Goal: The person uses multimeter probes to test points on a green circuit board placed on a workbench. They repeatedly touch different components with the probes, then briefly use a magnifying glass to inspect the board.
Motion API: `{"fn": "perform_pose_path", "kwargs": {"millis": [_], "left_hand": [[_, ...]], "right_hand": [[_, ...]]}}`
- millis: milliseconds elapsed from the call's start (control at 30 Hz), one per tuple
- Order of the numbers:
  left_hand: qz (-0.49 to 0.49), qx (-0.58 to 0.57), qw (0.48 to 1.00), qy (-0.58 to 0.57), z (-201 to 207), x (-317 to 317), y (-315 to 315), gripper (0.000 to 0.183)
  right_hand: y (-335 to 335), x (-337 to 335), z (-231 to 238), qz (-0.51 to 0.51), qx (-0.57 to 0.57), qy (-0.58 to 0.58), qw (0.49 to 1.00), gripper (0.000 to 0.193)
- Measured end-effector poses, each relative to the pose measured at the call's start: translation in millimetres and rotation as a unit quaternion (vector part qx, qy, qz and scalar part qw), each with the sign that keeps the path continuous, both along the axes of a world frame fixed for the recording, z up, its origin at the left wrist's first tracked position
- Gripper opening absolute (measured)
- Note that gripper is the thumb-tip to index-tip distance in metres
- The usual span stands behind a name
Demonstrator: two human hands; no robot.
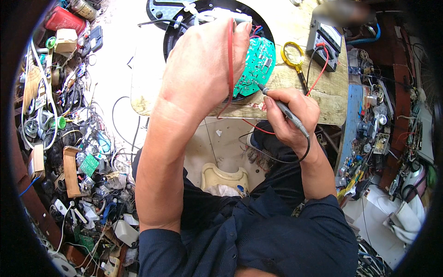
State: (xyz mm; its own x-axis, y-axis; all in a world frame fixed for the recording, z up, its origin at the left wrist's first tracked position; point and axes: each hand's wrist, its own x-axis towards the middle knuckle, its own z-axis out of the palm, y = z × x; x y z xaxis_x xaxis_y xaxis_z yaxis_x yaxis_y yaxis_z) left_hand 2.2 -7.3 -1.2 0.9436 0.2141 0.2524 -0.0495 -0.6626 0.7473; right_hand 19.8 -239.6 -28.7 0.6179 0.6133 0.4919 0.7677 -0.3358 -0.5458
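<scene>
A green circuit board (262,62) lies tilted at the right side of a round black housing (269,28) on the wooden table. My right hand (293,115) is closed around a grey test probe (288,113) with a black lead, its tip at the board's lower part. My left hand (203,62) is closed over the board's left edge. A red lead (230,60) runs across the back of that hand, and its fingertips and whatever they hold are hidden. A white part (224,15) shows just beyond the left hand.
An analog multimeter (326,41) with red and black leads stands at the right, beside a yellow-rimmed magnifying glass (287,47). Piled electronic scrap (87,180) fills the left; more parts (369,124) crowd the right. A cream plastic stool (221,175) is between my legs.
</scene>
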Motion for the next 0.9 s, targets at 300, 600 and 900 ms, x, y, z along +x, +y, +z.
{"fn": "perform_pose_path", "kwargs": {"millis": [300, 600, 900], "left_hand": [[-0.005, -0.012, 1.000, 0.014, 1.2, -0.1, 0.0, 0.041], [-0.011, -0.009, 1.000, 0.015, 0.0, -0.9, 1.8, 0.038], [-0.010, -0.097, 0.995, 0.030, 8.1, -1.3, -2.1, 0.032]], "right_hand": [[0.0, -0.2, 1.2, 0.002, -0.007, 0.009, 1.000, 0.019], [-0.3, -0.7, 1.6, 0.004, -0.012, 0.033, 0.999, 0.019], [1.0, 0.6, 2.1, 0.006, 0.006, 0.028, 1.000, 0.018]]}}
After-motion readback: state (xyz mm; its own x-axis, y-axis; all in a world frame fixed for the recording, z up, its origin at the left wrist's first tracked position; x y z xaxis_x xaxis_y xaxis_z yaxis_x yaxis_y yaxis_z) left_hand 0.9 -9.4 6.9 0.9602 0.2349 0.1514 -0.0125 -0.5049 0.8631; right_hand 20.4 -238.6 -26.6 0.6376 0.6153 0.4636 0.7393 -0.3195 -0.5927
